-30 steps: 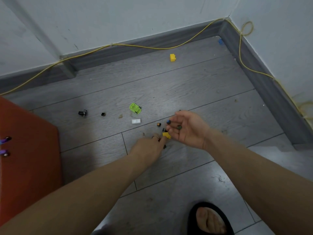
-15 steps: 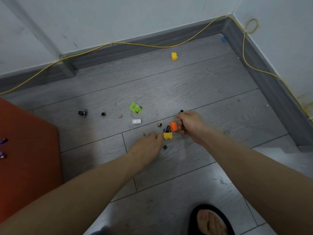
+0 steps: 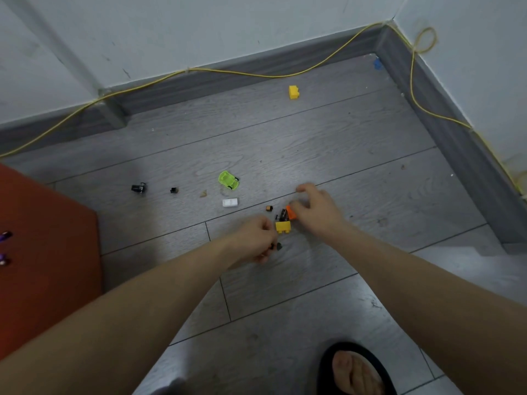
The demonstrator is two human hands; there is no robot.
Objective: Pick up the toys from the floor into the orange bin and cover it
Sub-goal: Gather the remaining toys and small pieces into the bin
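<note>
I see my right hand pinching the orange block just beyond the yellow brick; my left hand is curled beside that brick, contents unclear; the orange bin sits far left, nearer my left.

We have one view only, a wide-angle camera worn on the head, looking forward and steeply down at a grey plank floor. It faces a room corner where two white walls meet at upper right; their lines bow from lens distortion. Both forearms enter from the bottom edge and reach into mid-frame, so we sit close above the working area. An orange bin is cut by the left edge, a sandalled foot by the bottom edge.
</note>
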